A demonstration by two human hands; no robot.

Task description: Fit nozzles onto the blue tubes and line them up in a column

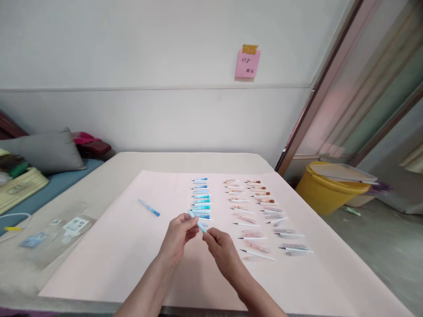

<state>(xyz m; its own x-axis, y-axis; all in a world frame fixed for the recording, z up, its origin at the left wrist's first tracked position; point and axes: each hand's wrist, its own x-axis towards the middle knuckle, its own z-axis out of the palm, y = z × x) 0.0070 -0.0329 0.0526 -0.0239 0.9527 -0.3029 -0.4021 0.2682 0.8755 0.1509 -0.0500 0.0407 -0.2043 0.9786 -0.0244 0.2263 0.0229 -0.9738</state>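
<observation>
A light blue pen (200,226) is held slantwise between both hands over the middle of the table. My left hand (179,234) pinches its upper part with thumb and fingers. The lower end is gripped by my right hand (222,247), whose fingers partly hide it. Just beyond the hands runs a column of blue pen parts (201,197) with white refills. To the left lies a single blue pen (149,208), apart from the rest. Rows of brownish, clear-looking pen parts (243,219) and refills lie right of my right hand.
A pale pink sheet (132,255) covers much of the cream table (125,169). Clear plastic bags (62,229) lie at its left side. A grey cushion (42,152) rests beyond them. On the floor at right stands a yellow bin (322,191). A pink note (247,64) hangs on the wall.
</observation>
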